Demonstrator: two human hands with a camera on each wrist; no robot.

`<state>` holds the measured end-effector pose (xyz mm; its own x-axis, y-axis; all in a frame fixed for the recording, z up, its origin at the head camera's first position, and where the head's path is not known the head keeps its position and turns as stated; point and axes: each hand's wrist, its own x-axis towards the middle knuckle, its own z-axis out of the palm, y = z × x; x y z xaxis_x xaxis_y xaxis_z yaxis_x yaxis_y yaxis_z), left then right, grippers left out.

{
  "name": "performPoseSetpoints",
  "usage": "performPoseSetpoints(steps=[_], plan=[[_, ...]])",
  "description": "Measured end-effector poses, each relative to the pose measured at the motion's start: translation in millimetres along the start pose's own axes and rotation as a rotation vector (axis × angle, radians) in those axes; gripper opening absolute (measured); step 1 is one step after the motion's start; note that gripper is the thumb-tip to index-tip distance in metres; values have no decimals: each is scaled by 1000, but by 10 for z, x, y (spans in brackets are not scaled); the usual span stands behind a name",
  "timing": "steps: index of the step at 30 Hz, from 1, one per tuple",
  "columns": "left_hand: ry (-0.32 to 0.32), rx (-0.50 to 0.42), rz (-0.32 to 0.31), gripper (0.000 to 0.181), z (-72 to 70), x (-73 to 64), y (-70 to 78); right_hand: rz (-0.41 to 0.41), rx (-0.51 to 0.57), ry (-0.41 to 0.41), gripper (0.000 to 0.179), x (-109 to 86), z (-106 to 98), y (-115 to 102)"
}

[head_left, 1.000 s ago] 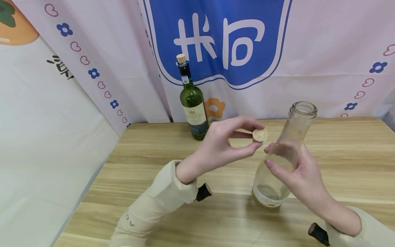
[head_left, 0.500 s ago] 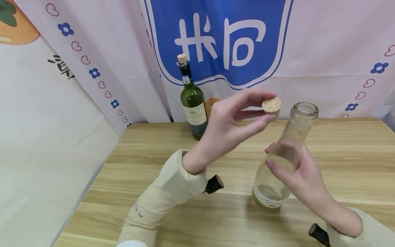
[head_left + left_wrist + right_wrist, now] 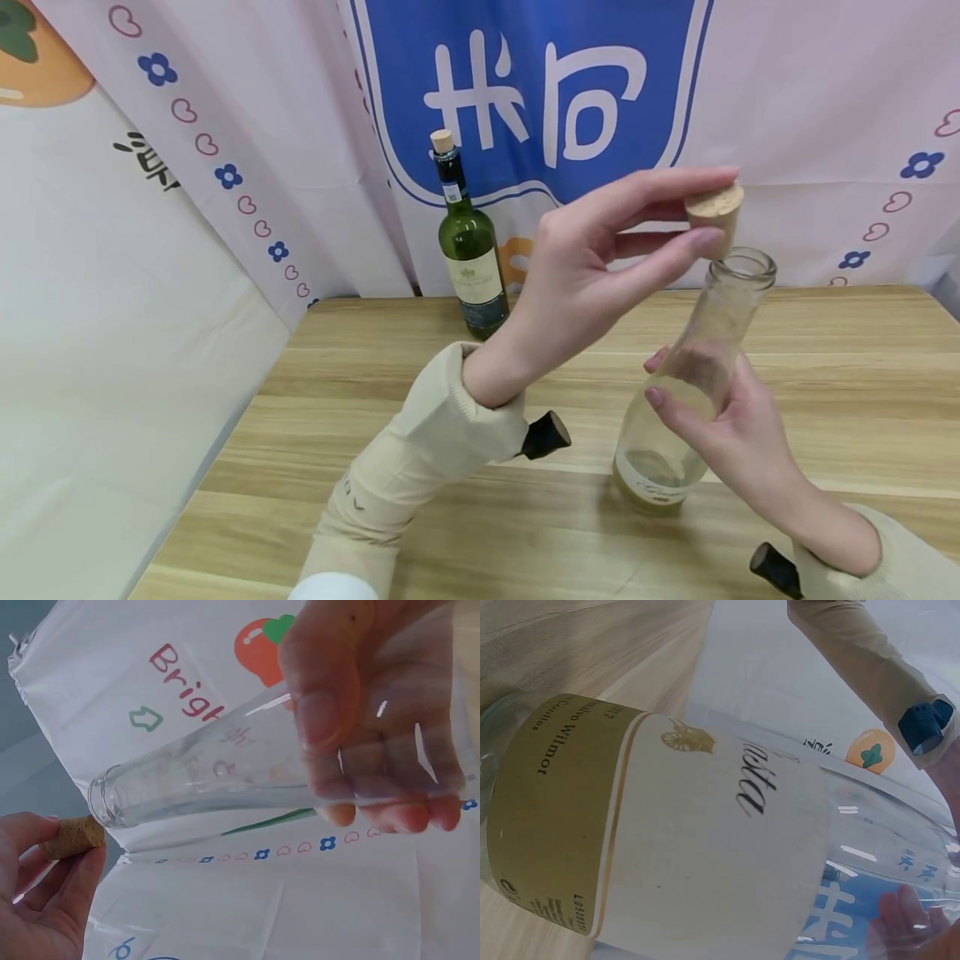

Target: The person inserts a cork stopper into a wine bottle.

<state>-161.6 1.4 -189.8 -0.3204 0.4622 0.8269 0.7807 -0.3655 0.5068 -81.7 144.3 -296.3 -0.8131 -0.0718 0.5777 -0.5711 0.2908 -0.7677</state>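
Observation:
In the head view my left hand (image 3: 600, 258) pinches a cork (image 3: 716, 212) between thumb and fingers, by the left side of the bottle's mouth. The left wrist view has the cork (image 3: 75, 838) close beside the glass rim; whether they touch I cannot tell. My right hand (image 3: 738, 425) grips the clear glass bottle (image 3: 723, 312) round its body, and the bottle stands on the table. Its mouth is uncovered. A white and gold label (image 3: 712, 832) fills much of the right wrist view, where fingers (image 3: 911, 915) show at the lower right.
A green wine bottle (image 3: 472, 250) with a cork in its neck stands at the back of the wooden table (image 3: 360, 367), behind my left hand. Printed cloth (image 3: 810, 125) hangs behind the table. Dark wrist-worn devices (image 3: 545, 435) stick out from both sleeves.
The left hand has carried the cork up and to the right, from beside the bottle's body to its mouth. My right hand and the clear bottle have stayed in place.

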Motion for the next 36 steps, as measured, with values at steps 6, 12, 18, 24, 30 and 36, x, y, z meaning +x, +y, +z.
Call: performPoseSetpoints(steps=[6, 12, 18, 24, 30, 36], plan=[[-58, -42, 51, 51, 53, -38, -928, -51, 23, 9, 39, 4, 7, 16], [-86, -53, 52, 36, 61, 70, -160, -72, 54, 10, 39, 5, 12, 22], [-99, 44, 16, 26, 98, 152, 391, -70, 76, 11, 39, 5, 13, 22], [-118, 109, 40, 23, 99, 127, 352, -81, 64, 12, 38, 12, 17, 22], [-161, 128, 137, 31, 96, 25, -378, -107, 112, 15, 38, 12, 18, 40], [-173, 140, 197, 36, 114, -36, -851, -112, 131, 8, 39, 11, 16, 39]])
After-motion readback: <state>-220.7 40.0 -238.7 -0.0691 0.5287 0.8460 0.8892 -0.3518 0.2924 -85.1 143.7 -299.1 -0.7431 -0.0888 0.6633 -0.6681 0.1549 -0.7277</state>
